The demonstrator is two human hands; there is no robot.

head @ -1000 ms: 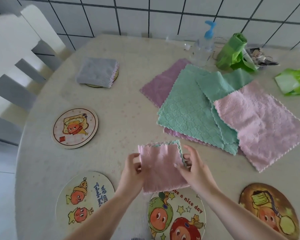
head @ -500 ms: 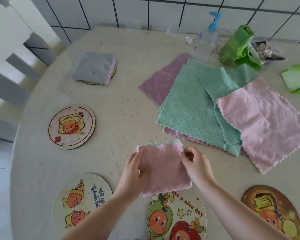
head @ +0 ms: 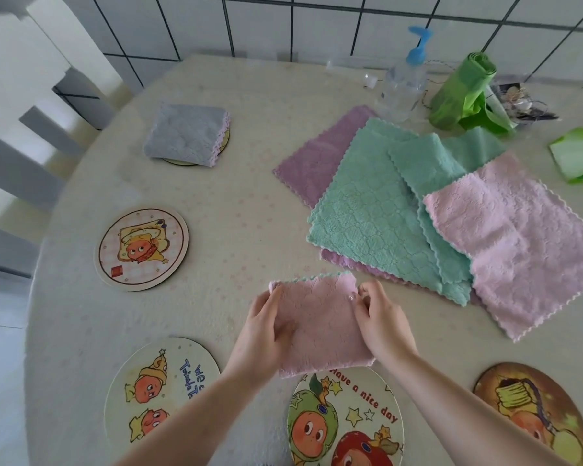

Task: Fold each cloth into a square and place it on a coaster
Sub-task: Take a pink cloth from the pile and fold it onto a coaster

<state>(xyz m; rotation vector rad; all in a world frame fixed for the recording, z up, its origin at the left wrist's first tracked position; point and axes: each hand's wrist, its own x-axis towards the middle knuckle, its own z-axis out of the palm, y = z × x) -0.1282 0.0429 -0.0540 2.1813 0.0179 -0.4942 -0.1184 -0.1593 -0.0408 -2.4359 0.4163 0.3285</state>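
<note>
A folded pink cloth (head: 320,324) lies near the table's front, its lower edge over the "Have a nice day" coaster (head: 345,418). My left hand (head: 265,334) grips its left side and my right hand (head: 381,321) pinches its right edge. A folded grey cloth (head: 186,134) rests on a coaster (head: 224,142) at the back left. Unfolded cloths lie in an overlapping pile to the right: purple (head: 317,159), teal (head: 374,216), a second teal (head: 428,163) and pink (head: 525,243).
Bare coasters lie at the left (head: 141,248), front left (head: 160,385) and front right (head: 532,412). A pump bottle (head: 404,82), a green bag roll (head: 461,92) and a green packet (head: 579,156) stand at the back right. A white chair (head: 17,95) is by the table's left edge.
The folded pink cloth has been lowered from a raised, tilted hold to lie flatter on the table. Both hands stay on its sides and have shifted slightly.
</note>
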